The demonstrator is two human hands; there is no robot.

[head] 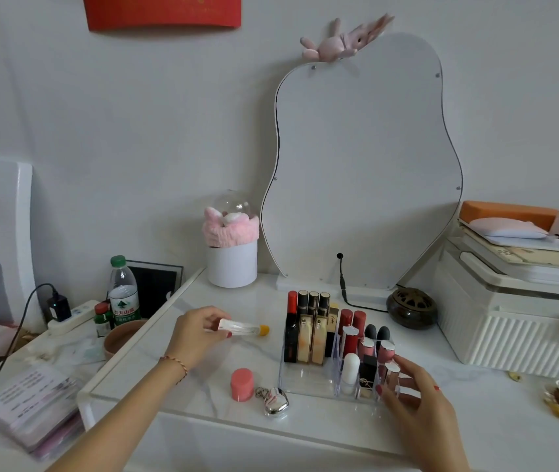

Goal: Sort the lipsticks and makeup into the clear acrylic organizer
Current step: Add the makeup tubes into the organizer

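Observation:
The clear acrylic organizer (pixel 305 381) stands on the white table, right of centre, holding several lipsticks (pixel 351 330) and tall makeup bottles (pixel 312 330) upright. My left hand (pixel 196 335) grips a white tube with an orange cap (pixel 247 328), held level just left of the organizer. My right hand (pixel 417 398) touches the organizer's front right corner, fingers spread around a small pink-capped lipstick (pixel 392 373) in a slot. A pink round jar (pixel 242 384) and a silver keychain compact (pixel 275 401) lie on the table in front of the organizer's left side.
A curvy mirror (pixel 363 165) and a white pot with pink fluff (pixel 232 253) stand behind. A dark incense burner (pixel 411 307) and a ribbed white box (pixel 516 321) are to the right. Water bottle (pixel 123 294), bowl (pixel 123 337) and power strip sit left.

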